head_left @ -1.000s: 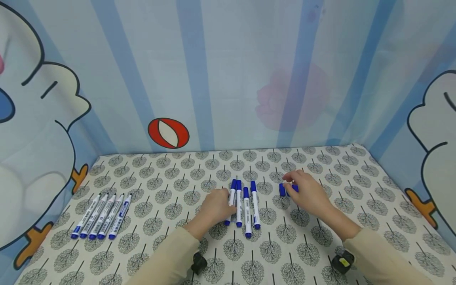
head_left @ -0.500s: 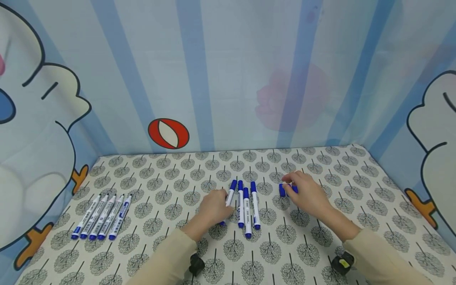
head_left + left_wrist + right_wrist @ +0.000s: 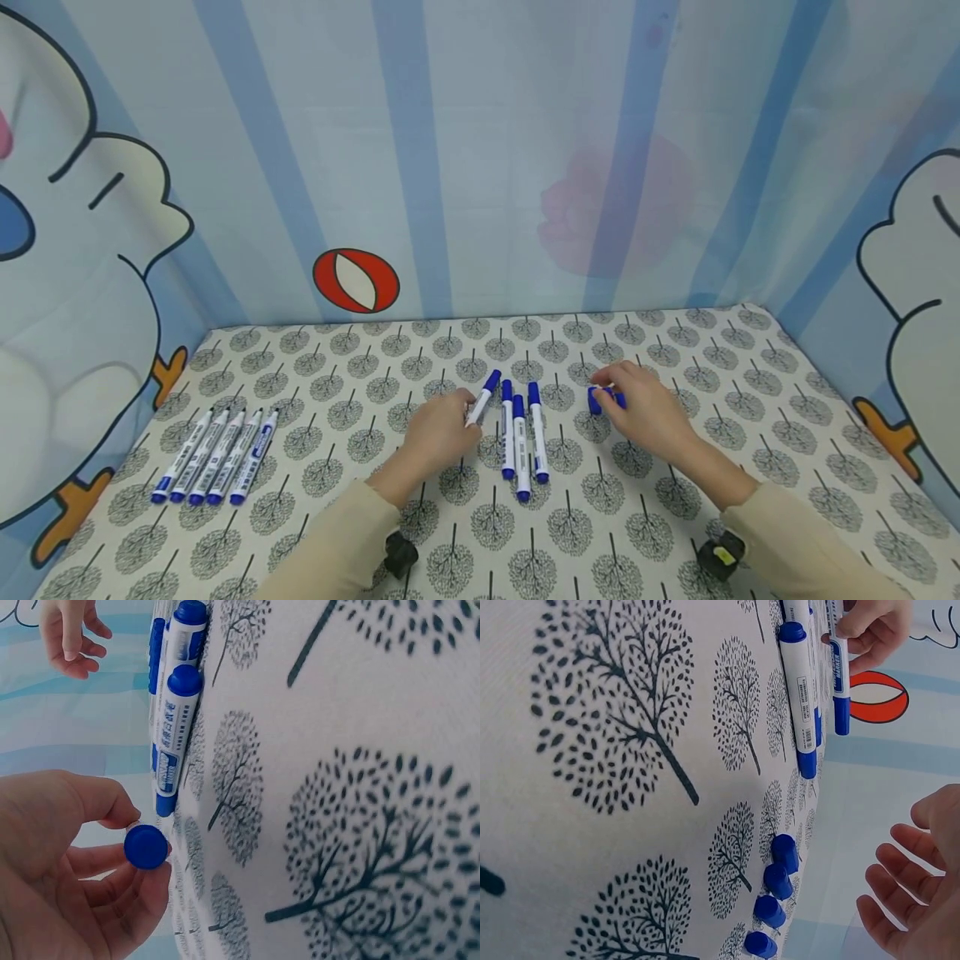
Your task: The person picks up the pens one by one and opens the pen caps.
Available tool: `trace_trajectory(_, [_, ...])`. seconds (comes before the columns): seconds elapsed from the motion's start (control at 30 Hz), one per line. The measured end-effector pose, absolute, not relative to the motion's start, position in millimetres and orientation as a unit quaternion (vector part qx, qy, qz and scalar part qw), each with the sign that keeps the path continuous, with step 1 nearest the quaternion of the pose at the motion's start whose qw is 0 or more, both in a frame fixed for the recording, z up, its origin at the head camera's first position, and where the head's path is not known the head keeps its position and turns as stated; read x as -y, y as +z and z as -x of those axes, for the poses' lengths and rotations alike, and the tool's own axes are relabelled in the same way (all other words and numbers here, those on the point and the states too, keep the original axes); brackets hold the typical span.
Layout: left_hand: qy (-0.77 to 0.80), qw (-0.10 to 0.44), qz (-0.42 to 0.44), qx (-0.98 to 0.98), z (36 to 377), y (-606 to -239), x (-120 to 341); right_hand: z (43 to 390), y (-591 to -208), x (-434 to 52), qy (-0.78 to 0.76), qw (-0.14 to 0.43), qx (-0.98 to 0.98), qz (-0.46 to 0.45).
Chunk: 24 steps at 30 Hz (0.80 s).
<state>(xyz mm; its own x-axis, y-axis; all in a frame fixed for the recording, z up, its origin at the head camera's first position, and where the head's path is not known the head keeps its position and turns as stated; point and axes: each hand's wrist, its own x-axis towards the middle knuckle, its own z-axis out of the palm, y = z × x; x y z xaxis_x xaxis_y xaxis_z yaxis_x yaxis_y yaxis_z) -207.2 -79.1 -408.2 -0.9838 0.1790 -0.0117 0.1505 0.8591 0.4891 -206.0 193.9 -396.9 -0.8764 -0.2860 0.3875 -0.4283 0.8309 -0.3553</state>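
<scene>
A white marker (image 3: 477, 408) with a blue cap is pinched between thumb and fingers of my left hand (image 3: 438, 429), lifted and tilted. Its blue end (image 3: 146, 847) faces the camera in the left wrist view. Just right of that hand, three capped markers (image 3: 521, 450) lie side by side on the cloth. My right hand (image 3: 647, 410) hovers with loosely bent fingers and holds nothing. Below it, several loose blue caps (image 3: 778, 880) sit in a row on the cloth, partly hidden by the hand in the head view.
On the left of the table lies a neat row of several uncapped markers (image 3: 215, 458), dark tips pointing away. A tree-print cloth (image 3: 360, 533) covers the table. A striped curtain (image 3: 495, 167) with cartoon figures rises behind its back edge.
My left hand has taken the leftmost marker of the middle group, lifted it and drawn it slightly left. The marker beside it shifted a little right. My right hand has hardly moved.
</scene>
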Motion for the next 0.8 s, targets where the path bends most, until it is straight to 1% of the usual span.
trace_trajectory(0.17, [0.252,0.028,-0.096,-0.962,206.6,-402.0,82.5,207.3,-398.9,-194.2,0.227,0.169,0.937,-0.202])
trace_trajectory(0.43, [0.235,-0.001,-0.132,-0.963,204.9,-394.7,88.0,207.7,-398.9,-191.3,0.229,0.181,0.930,-0.221])
trace_trajectory(0.8, [0.214,-0.021,-0.153,-0.964,197.2,-383.7,94.2,207.0,-395.8,-182.2,0.216,0.214,0.916,-0.261])
